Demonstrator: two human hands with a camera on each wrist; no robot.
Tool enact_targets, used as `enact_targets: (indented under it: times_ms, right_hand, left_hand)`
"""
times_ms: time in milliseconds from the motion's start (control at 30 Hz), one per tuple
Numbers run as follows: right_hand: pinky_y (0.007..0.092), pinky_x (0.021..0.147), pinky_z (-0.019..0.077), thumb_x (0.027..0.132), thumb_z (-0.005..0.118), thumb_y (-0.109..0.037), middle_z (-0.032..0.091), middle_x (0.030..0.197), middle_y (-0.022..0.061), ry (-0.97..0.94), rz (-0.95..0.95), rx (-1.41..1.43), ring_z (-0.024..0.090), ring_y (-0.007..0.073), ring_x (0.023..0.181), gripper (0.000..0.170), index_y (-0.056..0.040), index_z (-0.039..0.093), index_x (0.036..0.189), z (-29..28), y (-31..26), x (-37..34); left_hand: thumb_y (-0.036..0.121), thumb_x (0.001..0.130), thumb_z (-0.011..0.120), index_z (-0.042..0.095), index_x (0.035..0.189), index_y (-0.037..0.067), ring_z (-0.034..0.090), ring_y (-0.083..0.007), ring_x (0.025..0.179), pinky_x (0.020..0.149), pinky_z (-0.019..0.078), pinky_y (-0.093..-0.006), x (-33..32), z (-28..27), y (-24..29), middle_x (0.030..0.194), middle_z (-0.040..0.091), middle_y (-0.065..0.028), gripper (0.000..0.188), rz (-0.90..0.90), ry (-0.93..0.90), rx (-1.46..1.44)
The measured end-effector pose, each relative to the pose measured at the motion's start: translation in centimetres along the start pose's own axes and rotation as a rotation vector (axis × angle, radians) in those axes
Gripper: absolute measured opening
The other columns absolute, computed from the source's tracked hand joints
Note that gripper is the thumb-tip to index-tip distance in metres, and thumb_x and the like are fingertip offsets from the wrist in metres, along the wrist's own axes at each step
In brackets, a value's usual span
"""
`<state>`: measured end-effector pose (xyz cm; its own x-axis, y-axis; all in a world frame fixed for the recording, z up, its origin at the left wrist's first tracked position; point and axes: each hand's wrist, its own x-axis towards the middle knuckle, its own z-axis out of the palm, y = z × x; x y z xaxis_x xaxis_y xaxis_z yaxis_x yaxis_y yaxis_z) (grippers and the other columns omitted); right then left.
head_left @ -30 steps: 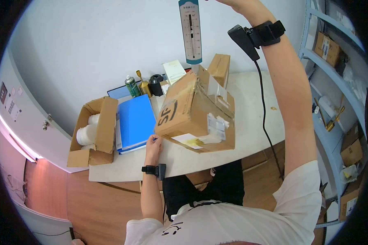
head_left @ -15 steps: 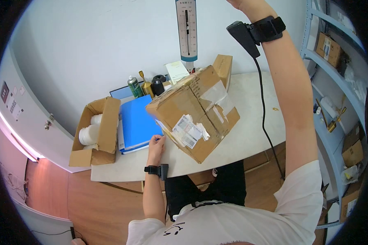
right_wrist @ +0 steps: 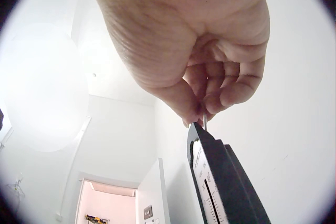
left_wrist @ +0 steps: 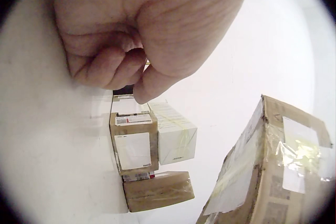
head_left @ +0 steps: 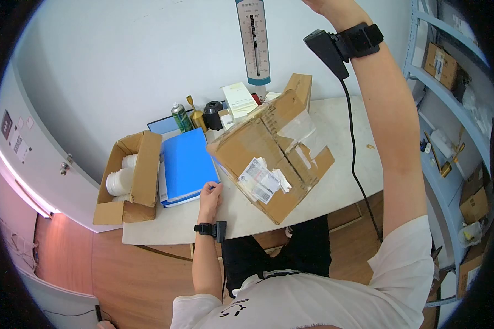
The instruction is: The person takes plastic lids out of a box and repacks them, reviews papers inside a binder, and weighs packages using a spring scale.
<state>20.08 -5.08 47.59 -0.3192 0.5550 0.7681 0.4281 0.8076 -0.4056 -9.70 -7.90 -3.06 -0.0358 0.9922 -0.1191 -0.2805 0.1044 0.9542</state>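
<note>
High up, my right hand [right_wrist: 199,40] pinches the thin metal ring at the top of a spring scale [head_left: 253,44] between thumb and fingertips. The scale hangs upright, with a white face, a dark slot and teal ends. Below it hangs a taped cardboard box [head_left: 247,143], tilted, with a torn shipping label [head_left: 261,180] towards me. The box overlaps the table in the head view. My left hand [head_left: 209,198] rests on the table beside the blue binder [head_left: 189,164], its fingers loosely curled; nothing shows in them in the left wrist view.
An open carton [head_left: 144,178] of white rolls stands left on the white table [head_left: 357,148]. Behind are a green spray can [head_left: 181,117], a brass-coloured container [head_left: 198,119], a white box [head_left: 239,98] and another carton [head_left: 299,88]. A cable [head_left: 353,142] hangs from my right wrist; shelves [head_left: 450,98] stand right.
The hanging box has turned, bringing its label side round to face me, and lately swung slightly right. My right hand still holds the spring scale; my left hand has stayed beside the binder.
</note>
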Motion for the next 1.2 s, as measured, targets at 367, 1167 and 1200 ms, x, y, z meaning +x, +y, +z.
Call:
enact_targets:
  times_ms: [367,1167,1200]
  right_hand:
    - [0.0254,0.055,0.0457,0.089,0.074,-0.021,0.067,0.071,0.0059,0.002,0.007,0.004,0.057,0.0114,0.060,0.022,0.0009,0.076,0.087,-0.21,-0.23,-0.60]
    - [0.0254,0.056,0.0458,0.090,0.073,-0.023,0.067,0.071,0.0056,-0.009,-0.027,0.007,0.057,0.0112,0.061,0.024,0.0002,0.076,0.087,0.43,-0.71,-0.73]
    - [0.0254,0.056,0.0458,0.090,0.073,-0.023,0.067,0.071,0.0056,-0.010,-0.028,0.006,0.057,0.0112,0.061,0.024,0.0002,0.076,0.087,0.36,-0.85,-0.85]
  left_hand:
    - [0.012,0.096,0.067,0.052,0.093,0.011,0.033,-0.0031,0.047,0.042,0.0221,-0.0234,-0.03,0.26,-0.10,0.063,0.043,0.0078,0.016,0.004,0.018,-0.004]
    - [0.008,0.095,0.065,0.054,0.105,0.007,0.036,-0.0026,0.046,0.041,0.0244,-0.0214,-0.12,0.17,0.00,0.066,0.047,0.0076,0.014,0.044,0.018,0.022]
    - [0.009,0.096,0.065,0.054,0.104,0.007,0.036,-0.0023,0.047,0.041,0.0245,-0.0214,-0.17,0.23,0.04,0.066,0.047,0.0076,0.014,0.054,0.020,0.018]
